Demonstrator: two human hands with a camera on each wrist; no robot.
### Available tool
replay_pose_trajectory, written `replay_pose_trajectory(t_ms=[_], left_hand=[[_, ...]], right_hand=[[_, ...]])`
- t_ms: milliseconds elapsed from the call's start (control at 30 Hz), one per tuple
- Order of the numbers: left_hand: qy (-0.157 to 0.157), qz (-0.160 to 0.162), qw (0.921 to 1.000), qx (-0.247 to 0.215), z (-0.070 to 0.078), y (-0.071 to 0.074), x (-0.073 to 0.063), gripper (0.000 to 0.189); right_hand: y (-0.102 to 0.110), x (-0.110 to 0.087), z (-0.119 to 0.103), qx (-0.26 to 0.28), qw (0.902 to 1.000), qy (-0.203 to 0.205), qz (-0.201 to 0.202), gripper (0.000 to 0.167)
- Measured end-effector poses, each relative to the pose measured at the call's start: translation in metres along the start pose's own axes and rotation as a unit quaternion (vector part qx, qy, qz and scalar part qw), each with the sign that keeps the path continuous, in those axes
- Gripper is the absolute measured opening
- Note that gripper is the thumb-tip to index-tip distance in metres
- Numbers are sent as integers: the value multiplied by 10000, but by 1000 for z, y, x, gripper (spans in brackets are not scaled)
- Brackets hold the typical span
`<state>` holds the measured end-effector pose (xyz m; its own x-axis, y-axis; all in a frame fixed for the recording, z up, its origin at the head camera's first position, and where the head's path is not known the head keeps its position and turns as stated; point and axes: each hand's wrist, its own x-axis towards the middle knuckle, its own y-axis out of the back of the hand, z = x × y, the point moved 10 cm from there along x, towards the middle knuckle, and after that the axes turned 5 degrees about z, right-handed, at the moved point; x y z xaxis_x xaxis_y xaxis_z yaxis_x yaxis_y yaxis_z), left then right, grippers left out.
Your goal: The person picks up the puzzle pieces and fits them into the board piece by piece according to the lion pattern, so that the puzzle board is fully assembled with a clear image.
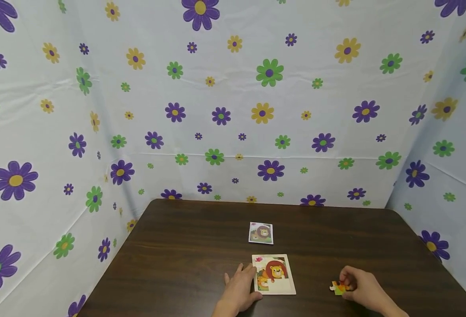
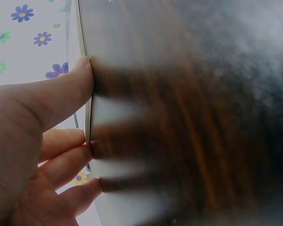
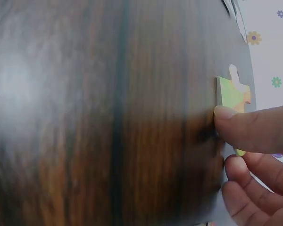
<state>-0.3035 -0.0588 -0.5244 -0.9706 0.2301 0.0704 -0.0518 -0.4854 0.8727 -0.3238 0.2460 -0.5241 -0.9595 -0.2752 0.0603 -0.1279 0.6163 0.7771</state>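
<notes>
A square jigsaw puzzle board (image 1: 282,287) with a pale frame lies on the table, partly filled with pieces that show a lion. My left hand (image 1: 237,291) rests at the board's left edge, fingers and thumb touching its side; the left wrist view shows the thumb (image 2: 68,96) against that thin edge. To the right of the board, my right hand (image 1: 364,288) pinches a green and orange jigsaw piece (image 1: 339,288) between thumb and fingers, at the tabletop. In the right wrist view the piece (image 3: 233,94) has a pale knob sticking out.
A small picture card (image 1: 261,233) with the same lion lies behind the board. The dark wooden table (image 1: 185,246) is bounded at the back and sides by a white flowered cloth (image 1: 233,97).
</notes>
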Motion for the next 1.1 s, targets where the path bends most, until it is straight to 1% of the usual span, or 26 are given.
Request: replay_pose_trajectory(t_ms=[267, 333, 400, 467, 600, 733, 800, 1000, 1100], left_hand=[[80, -14, 10000, -28, -1, -2, -1, 64], [75, -11, 10000, -18, 0, -2, -1, 64], [62, 8, 10000, -29, 0, -1, -1, 64], [41, 36, 10000, -12, 1, 0, -1, 64], [15, 57, 10000, -30, 2, 1, -1, 63], [-1, 53, 10000, -44, 2, 1, -1, 64], [-20, 66, 10000, -26, 2, 1, -1, 63], [-19, 87, 9999, -54, 2, 2, -2, 62], [-11, 101, 9999, -54, 3, 3, -1, 63]], right_hand=[[-1, 6, -9, 119, 9994, -32, 311, 34], [-2, 8, -10, 242, 9988, -144, 389, 30], [-2, 10, -11, 486, 9973, -280, 472, 27], [-2, 13, -14, 819, 9941, -409, 586, 26], [-3, 21, -21, 1517, 9834, -580, 808, 29], [-5, 28, -27, 1944, 9737, -703, 960, 31], [-7, 31, -31, 2096, 9704, -733, 954, 32], [-14, 37, -44, 2502, 9635, -505, 802, 33], [-18, 40, -49, 2627, 9607, -468, 760, 32]])
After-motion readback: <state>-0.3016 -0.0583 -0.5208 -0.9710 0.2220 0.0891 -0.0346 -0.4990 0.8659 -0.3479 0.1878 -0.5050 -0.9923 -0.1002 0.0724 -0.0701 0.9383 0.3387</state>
